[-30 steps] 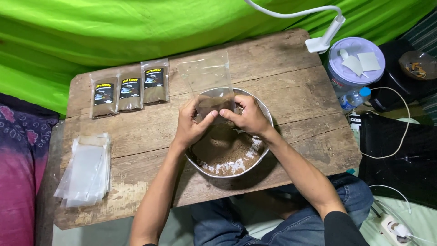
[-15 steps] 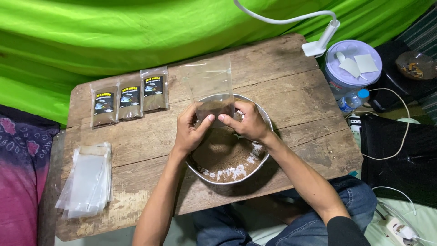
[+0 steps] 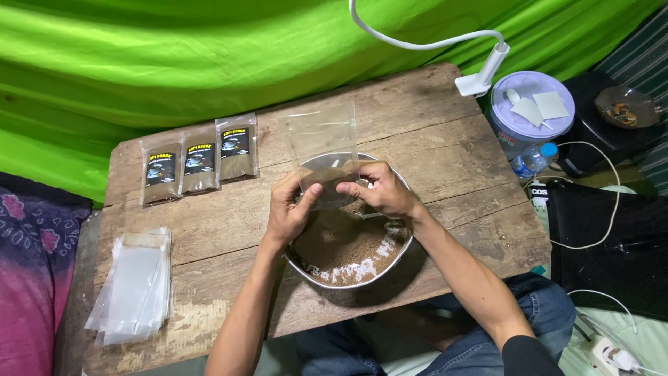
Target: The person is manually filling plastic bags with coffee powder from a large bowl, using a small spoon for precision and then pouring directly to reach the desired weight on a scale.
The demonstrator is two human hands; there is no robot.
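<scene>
Both the left hand and right hand now lift the clear pouch slightly higher over the bowl of brown powder, pinching its mouth.

A bowl of powder sits at the centre of the table, with both hands holding a pouch above its upper rim. Three filled packets lie side by side at upper left, a stack of empty bags at lower left, a lidded tub off the table's upper right
</scene>
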